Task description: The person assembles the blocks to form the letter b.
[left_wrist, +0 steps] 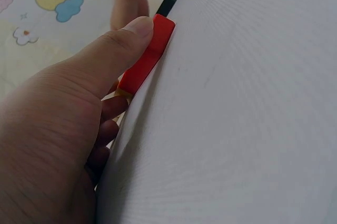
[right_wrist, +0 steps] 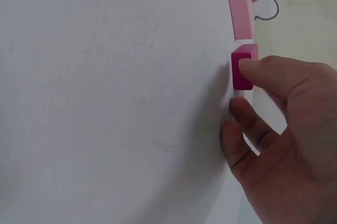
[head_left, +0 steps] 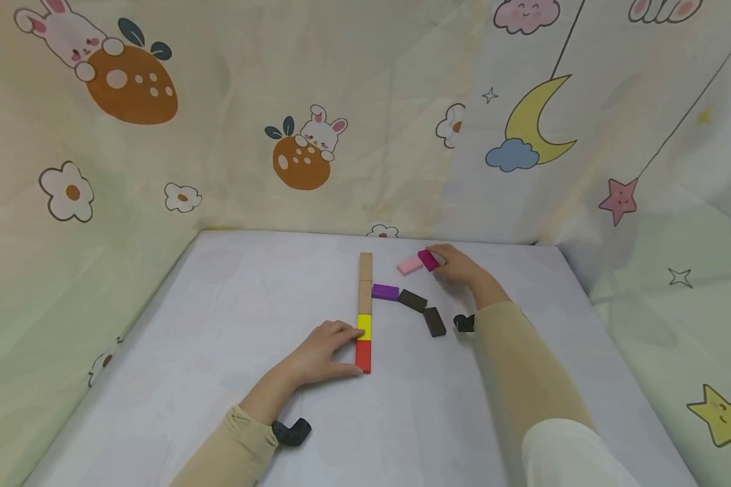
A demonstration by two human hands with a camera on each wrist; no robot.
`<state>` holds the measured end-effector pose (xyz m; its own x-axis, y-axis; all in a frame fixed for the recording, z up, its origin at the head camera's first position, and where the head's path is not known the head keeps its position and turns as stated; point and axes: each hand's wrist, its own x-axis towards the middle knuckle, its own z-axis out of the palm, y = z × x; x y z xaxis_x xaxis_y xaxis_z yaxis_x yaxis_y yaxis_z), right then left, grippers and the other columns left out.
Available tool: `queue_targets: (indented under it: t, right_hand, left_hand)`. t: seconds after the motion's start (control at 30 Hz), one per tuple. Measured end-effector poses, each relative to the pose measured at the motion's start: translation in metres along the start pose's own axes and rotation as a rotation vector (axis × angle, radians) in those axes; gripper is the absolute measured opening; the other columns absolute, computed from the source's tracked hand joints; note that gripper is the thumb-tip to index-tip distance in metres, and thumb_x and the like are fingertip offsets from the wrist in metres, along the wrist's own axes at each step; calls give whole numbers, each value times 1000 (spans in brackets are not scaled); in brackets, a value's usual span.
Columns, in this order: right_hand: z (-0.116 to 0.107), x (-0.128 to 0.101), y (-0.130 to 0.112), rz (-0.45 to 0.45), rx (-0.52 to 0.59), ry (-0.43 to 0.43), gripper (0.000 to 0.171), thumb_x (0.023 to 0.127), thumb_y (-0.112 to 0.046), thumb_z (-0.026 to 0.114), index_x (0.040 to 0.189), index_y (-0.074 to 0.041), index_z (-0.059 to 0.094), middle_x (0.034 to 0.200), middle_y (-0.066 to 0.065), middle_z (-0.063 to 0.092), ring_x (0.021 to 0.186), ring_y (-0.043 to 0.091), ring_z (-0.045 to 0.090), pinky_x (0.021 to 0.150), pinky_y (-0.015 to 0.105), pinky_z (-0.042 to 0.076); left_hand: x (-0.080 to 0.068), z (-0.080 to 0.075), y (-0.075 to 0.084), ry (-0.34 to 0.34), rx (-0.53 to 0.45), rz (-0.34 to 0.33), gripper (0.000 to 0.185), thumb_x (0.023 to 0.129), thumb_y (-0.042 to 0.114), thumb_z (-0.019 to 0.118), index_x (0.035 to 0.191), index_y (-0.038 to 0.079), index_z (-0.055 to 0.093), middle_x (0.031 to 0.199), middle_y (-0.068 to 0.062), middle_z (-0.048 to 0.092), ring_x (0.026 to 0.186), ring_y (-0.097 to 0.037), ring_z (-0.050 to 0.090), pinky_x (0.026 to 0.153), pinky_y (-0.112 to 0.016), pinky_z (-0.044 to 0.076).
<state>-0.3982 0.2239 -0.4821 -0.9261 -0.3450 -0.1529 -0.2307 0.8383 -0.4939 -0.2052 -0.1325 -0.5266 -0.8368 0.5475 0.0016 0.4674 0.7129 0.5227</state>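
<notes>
My left hand (head_left: 319,352) lies at the near end of a straight row of blocks. Its thumb touches the end of the red block (head_left: 363,357), and its index fingertip rests on the yellow block (head_left: 365,323). Two natural wood blocks (head_left: 365,281) continue the row toward the back. At the back right, my right hand (head_left: 457,265) pinches a magenta block (right_wrist: 243,70) between thumb and finger. The magenta block is at the end of a pale pink block (head_left: 410,265). From the wood row, a purple block (head_left: 385,291) and two dark blocks (head_left: 413,300) curve off to the right.
A white cloth-covered table (head_left: 219,304) holds the blocks. Printed fabric walls (head_left: 390,135) rise at its back and sides. A black wrist-worn device (head_left: 292,431) sits by the left wrist, another (head_left: 464,323) beside the right sleeve.
</notes>
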Motion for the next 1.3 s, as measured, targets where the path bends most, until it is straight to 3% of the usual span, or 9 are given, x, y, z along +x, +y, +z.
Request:
queue_targets:
  t: [0.13,0.27,0.57,0.9,1.1,1.3]
  right_hand:
    - [-1,2,0,31,46,-42,75,94,-11,61,158,-19,23,163,16,22,151,38,17,122,56,16]
    - [-2,6,0,30,35,-59,78,95,-15,63,159,-22,19,165,14,19,152,38,16,122,55,15]
    - [-1,13,3,54,23,-44,78,92,-23,69,157,-18,26,162,17,23,150,39,19,121,58,19]
    - [4,12,14,68,95,-31,75,91,-24,70,155,-22,31,163,14,25,150,40,18,119,61,18]
    - [5,6,21,48,133,12,73,90,-28,72,153,-20,36,159,16,32,139,41,39,114,59,31]
    - [3,-4,22,60,199,26,71,91,-35,71,152,-18,38,154,16,37,124,38,53,95,48,52]
  left_hand:
    - [0,1,0,-5,1,-4,73,80,64,71,144,34,49,134,8,52,128,-14,43,109,-40,43]
    - [0,-1,0,3,4,-1,74,79,63,72,143,34,50,134,8,52,128,-15,44,109,-41,43]
    - [0,-2,-1,11,15,11,73,80,61,72,143,33,50,133,8,52,127,-14,44,109,-39,42]
    - [0,-1,-2,6,10,11,73,80,62,72,143,32,50,133,8,52,127,-14,44,109,-39,42]
    - [1,0,-3,6,6,8,74,80,63,71,144,33,49,134,8,52,128,-14,43,109,-39,42]
    - [1,1,-2,-3,1,1,74,80,63,71,144,33,50,134,7,52,128,-15,43,110,-40,42]
